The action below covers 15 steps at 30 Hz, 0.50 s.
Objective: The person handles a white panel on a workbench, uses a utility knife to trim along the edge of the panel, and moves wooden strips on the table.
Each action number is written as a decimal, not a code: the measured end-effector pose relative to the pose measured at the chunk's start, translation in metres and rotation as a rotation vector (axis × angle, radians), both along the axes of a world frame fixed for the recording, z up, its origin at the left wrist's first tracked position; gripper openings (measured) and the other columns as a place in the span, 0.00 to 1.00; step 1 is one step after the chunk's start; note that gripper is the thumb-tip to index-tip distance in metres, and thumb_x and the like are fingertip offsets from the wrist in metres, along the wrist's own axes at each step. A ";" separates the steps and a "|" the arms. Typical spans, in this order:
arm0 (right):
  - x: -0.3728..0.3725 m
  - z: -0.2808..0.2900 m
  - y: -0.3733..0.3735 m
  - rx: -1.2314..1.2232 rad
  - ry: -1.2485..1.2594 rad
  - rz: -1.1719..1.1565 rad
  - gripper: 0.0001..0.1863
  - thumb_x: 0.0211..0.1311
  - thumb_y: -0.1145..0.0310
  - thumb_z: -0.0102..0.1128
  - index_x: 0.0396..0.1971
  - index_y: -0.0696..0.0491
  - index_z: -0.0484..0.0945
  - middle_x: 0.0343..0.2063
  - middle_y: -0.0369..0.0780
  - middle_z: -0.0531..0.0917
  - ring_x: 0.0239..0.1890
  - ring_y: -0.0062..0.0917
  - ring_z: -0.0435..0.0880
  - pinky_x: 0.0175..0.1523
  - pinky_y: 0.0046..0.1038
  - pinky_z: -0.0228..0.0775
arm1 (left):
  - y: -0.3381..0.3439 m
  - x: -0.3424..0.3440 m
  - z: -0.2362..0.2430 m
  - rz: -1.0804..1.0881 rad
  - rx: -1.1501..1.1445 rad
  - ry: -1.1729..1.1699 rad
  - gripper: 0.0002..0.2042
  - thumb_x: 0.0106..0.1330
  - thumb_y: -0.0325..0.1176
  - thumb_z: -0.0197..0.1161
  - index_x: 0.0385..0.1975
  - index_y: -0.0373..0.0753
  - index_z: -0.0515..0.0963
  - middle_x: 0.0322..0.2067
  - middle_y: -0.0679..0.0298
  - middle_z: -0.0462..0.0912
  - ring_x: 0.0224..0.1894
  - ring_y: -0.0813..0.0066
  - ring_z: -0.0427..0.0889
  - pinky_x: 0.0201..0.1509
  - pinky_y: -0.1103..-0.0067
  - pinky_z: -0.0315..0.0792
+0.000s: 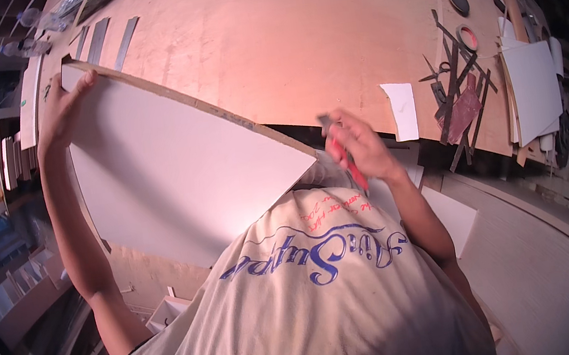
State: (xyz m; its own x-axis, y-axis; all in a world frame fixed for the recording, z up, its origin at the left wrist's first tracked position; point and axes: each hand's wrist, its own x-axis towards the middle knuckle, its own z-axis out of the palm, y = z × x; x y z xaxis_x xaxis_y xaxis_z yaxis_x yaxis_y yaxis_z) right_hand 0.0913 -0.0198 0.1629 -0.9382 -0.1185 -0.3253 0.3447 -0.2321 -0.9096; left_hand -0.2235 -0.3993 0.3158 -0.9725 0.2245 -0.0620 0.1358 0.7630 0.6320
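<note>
A white panel [159, 151] with a raw brown edge is tilted in front of me, its near right corner against my shirt. My left hand [60, 110] grips its far left corner, the thumb on the white face and the fingers round the outer side. Beyond the panel's right corner, my right hand [359, 146] is closed round a red-handled hand tool [357, 171] with a dark tip. Motion blur hides its exact kind. The tool is held apart from the panel's edge.
A wooden workbench [226, 63] spreads out ahead. Dark strips [458, 75], scissors [434, 71], a tape roll [468, 38] and a white offcut [402, 110] lie on its right side. Grey strips [127, 44] lie far left. White sheets [532, 91] are stacked at the right edge.
</note>
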 end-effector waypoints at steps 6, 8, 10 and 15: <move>0.024 0.025 -0.030 -0.230 -0.120 -0.100 0.14 0.76 0.60 0.42 0.34 0.54 0.68 0.21 0.33 0.73 0.18 0.10 0.69 0.22 0.13 0.60 | 0.003 0.002 -0.006 -0.039 -0.003 -0.226 0.41 0.55 0.57 0.71 0.56 0.28 0.66 0.45 0.52 0.76 0.48 0.70 0.76 0.52 0.77 0.70; 0.021 0.028 -0.034 -0.207 -0.094 -0.073 0.14 0.77 0.60 0.42 0.33 0.54 0.68 0.20 0.33 0.73 0.18 0.10 0.68 0.22 0.13 0.60 | 0.008 0.008 -0.005 -0.099 0.036 -0.139 0.39 0.56 0.56 0.71 0.56 0.28 0.67 0.45 0.55 0.77 0.48 0.72 0.76 0.52 0.77 0.70; 0.023 0.033 -0.043 -0.229 -0.147 -0.094 0.15 0.77 0.60 0.41 0.31 0.53 0.68 0.19 0.32 0.73 0.16 0.09 0.66 0.21 0.12 0.58 | 0.011 0.013 -0.003 -0.125 0.023 -0.113 0.38 0.56 0.56 0.70 0.55 0.29 0.67 0.45 0.57 0.77 0.47 0.73 0.76 0.52 0.78 0.70; 0.024 0.042 -0.049 -0.076 -0.174 -0.124 0.16 0.76 0.63 0.42 0.27 0.54 0.69 0.16 0.30 0.72 0.14 0.08 0.65 0.20 0.15 0.57 | 0.019 0.021 -0.003 -0.096 -0.059 -0.054 0.37 0.54 0.58 0.71 0.49 0.29 0.71 0.38 0.61 0.77 0.40 0.76 0.74 0.45 0.80 0.69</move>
